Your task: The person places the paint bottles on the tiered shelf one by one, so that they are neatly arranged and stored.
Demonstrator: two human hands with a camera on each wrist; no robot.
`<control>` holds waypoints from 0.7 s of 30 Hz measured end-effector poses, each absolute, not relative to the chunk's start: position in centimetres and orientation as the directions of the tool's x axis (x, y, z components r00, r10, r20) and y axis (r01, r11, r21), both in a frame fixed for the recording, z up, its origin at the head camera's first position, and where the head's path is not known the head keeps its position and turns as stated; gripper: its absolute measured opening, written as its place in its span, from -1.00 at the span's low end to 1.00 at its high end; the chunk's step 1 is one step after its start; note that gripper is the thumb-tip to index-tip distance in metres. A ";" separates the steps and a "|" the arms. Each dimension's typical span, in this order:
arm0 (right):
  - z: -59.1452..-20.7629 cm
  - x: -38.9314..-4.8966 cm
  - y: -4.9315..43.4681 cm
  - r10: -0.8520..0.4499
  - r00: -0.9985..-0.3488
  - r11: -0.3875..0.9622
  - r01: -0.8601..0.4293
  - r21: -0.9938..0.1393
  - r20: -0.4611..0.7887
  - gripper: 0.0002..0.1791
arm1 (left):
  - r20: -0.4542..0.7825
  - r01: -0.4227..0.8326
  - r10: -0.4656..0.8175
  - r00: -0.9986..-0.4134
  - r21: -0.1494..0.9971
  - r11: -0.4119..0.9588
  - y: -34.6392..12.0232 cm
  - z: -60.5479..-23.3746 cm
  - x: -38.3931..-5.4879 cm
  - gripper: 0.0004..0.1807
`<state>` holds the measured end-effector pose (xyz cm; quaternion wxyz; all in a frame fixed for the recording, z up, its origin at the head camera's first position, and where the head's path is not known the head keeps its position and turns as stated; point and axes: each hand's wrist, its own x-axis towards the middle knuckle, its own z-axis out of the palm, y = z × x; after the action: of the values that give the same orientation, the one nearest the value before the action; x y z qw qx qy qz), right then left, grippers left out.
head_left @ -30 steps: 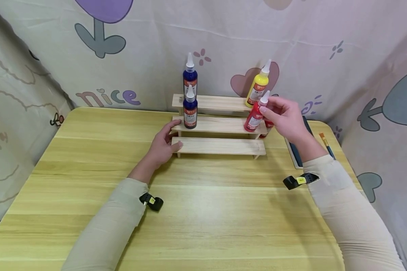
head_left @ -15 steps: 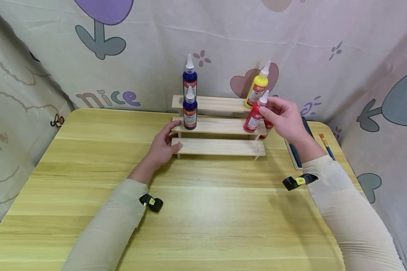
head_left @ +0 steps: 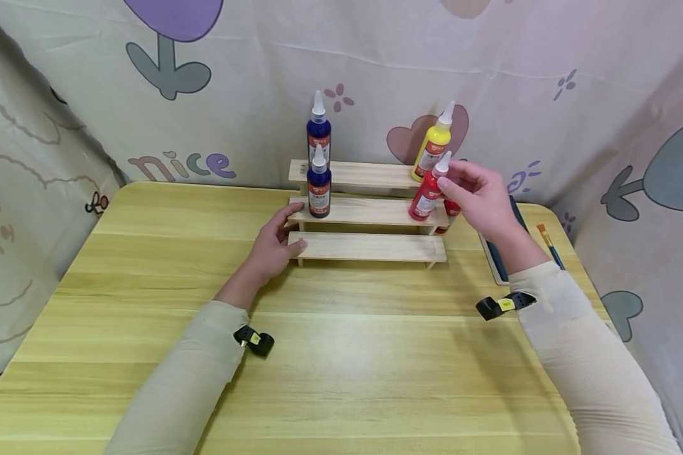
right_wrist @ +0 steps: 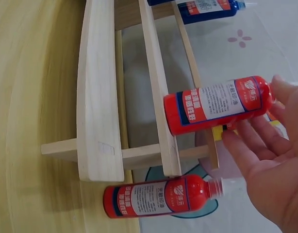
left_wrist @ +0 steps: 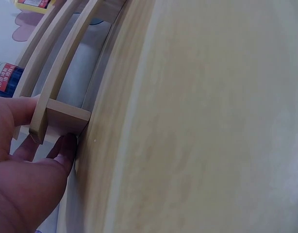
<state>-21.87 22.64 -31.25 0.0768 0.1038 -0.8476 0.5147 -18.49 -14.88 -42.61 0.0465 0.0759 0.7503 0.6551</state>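
A three-tier wooden stand (head_left: pixel 367 246) is near the back of the table. My left hand (head_left: pixel 269 248) grips its left end, with fingers around the ends of the lower shelves (left_wrist: pixel 66 53). At the right end of the middle shelf, my right hand (head_left: pixel 480 196) holds a red squeeze bottle (head_left: pixel 425 202) near its white nozzle; in the right wrist view, the base of this red bottle (right_wrist: pixel 217 104) is right at the shelf. Two dark blue bottles (head_left: pixel 319 193) stand at the left, one each on the top and middle shelves. A yellow bottle (head_left: pixel 431 148) is on the top right.
A second red bottle (right_wrist: pixel 158 196) stands on the table beside the stand's right end, partly hidden in the head view. Farther right lie a dark flat object with a pale edge (head_left: pixel 496 262) and a paintbrush (head_left: pixel 548 243). A patterned curtain (head_left: pixel 262 82) hangs behind the table.
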 end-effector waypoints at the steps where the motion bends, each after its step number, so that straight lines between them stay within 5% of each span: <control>1: -31.2 -21.8 22.8 -0.081 -0.960 0.414 -0.279 -0.866 0.270 -0.58 | 0.031 0.055 0.175 -0.984 0.990 0.132 -14.9 -42.6 -18.5 -0.19; 8: -31.4 -22.3 24.8 0.144 -0.879 0.251 -0.413 -0.876 0.455 -0.72 | 0.044 0.068 0.175 -0.984 0.989 0.130 -14.9 -42.7 -18.7 -0.18; 21: -34.7 -23.0 26.9 0.109 -0.979 0.491 -0.098 -0.866 0.173 -0.49 | 0.045 0.067 0.179 -0.983 0.991 0.119 -14.9 -42.8 -18.6 -0.19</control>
<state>-23.05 26.87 -34.70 0.1026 -0.0031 -0.8573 0.5044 -18.59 -14.87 -42.83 0.0425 0.0822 0.7467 0.6587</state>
